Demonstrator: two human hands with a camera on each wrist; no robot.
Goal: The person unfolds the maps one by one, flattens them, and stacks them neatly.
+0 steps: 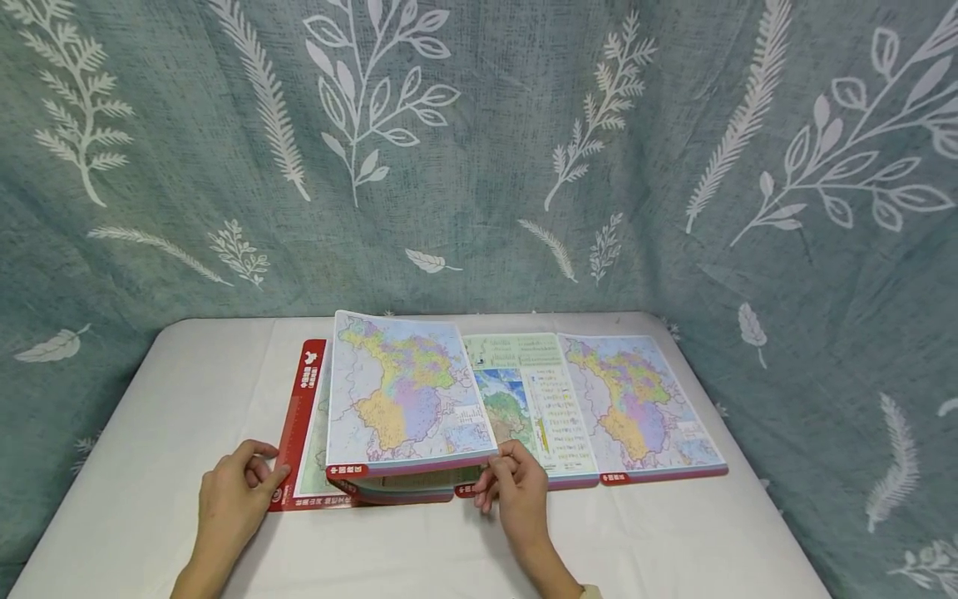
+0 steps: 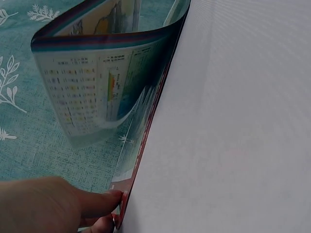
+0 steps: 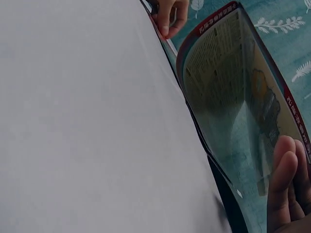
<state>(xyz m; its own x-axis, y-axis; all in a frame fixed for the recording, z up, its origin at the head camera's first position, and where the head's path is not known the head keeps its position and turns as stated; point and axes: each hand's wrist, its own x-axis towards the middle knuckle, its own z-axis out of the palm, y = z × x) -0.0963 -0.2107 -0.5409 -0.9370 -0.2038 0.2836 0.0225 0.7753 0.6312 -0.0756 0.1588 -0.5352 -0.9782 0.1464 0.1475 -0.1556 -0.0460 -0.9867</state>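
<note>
A folding map (image 1: 572,408) with a red border lies spread across the white table, its panels printed with coloured maps and text. My left hand (image 1: 235,491) pinches the red strip at its lower left corner; in the left wrist view, the thumb (image 2: 102,201) presses on that red edge. My right hand (image 1: 516,491) holds the lower right corner of a raised map panel (image 1: 407,391). This panel stands off the ones beneath, leaving a gap along the near edge. In the right wrist view, the fingers (image 3: 283,177) lie against the panel's underside, and the thumb is hidden.
The white tablecloth (image 1: 389,553) stretches in front of and beside the map. Behind the table hangs a green curtain (image 1: 479,166) with white leaf prints. The map's right panel (image 1: 636,399) lies flat near the table's right side.
</note>
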